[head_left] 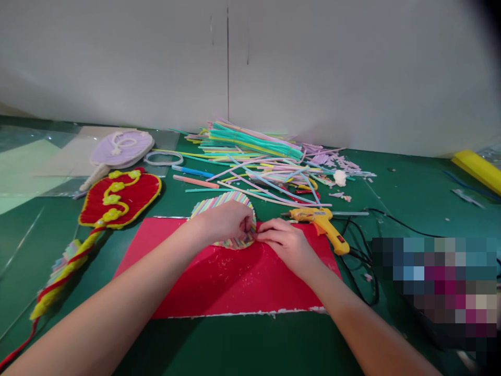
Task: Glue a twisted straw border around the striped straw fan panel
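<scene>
Left forearm (129, 292), hand (234, 218) on striped disc (209, 204)

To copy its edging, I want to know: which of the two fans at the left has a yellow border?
The red fan, with the red-and-yellow twisted handle; the purple fan has no yellow border.

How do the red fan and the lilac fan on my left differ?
The red fan has yellow edging and blossoms; the lilac fan carries a pale curled cord. The red fan's handle is long, wound red and yellow; the lilac fan's is shorter and whitish. Both have broad heads.
</scene>
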The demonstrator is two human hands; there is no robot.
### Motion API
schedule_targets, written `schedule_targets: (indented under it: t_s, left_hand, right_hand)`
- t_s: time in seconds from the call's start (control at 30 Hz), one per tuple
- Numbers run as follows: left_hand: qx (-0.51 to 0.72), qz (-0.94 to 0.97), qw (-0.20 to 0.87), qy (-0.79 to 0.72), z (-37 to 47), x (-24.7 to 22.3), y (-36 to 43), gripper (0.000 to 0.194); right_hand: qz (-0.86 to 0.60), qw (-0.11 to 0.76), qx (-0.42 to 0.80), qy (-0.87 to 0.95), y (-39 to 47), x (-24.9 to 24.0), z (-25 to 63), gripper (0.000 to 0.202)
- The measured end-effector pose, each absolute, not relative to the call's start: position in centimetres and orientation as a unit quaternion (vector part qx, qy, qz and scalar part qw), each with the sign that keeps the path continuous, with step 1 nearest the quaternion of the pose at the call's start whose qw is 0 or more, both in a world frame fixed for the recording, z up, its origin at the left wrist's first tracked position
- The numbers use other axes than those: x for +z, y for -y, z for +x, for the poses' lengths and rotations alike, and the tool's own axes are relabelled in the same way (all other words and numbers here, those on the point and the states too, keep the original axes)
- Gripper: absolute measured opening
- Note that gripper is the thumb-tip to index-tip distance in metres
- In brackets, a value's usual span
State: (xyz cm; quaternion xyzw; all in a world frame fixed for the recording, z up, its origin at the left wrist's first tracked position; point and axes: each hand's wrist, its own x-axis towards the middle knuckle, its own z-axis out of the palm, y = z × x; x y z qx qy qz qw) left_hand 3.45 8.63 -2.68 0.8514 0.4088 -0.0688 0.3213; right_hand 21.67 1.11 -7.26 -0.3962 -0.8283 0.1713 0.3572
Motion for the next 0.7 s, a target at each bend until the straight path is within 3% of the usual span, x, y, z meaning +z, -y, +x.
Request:
schedule_targets:
  t_s: [0.7]
  left_hand:
    - [-0.053, 0.848, 0.297, -0.437, 3.9, -2.5, -7.9, 0.014]
  right_hand:
    - [-0.393, 0.352, 0.152, 0.835, -1.1, -7.2, 21.6, 0.022]
